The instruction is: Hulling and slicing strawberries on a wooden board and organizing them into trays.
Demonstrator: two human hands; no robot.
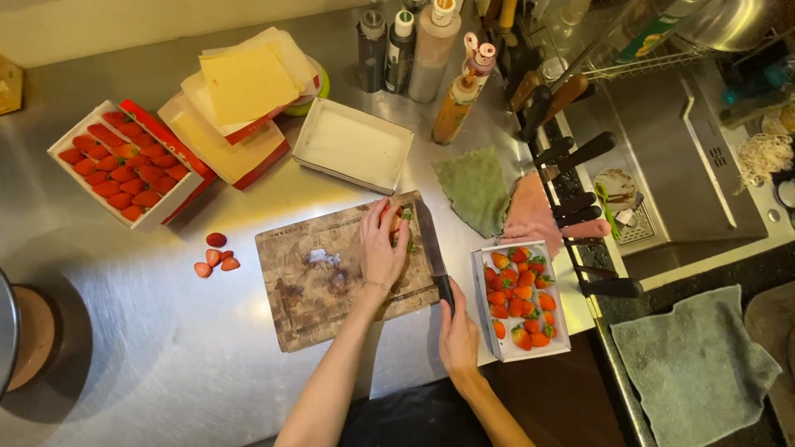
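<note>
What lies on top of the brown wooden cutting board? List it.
On the brown wooden cutting board: the left hand covering a strawberry, a long knife held by the right hand, and pale scraps. Most of the strawberry is hidden.

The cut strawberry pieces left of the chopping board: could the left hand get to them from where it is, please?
Probably yes. The left hand rests on a strawberry on the chopping board; only low board and bare counter separate it from the cut strawberry pieces.
</note>
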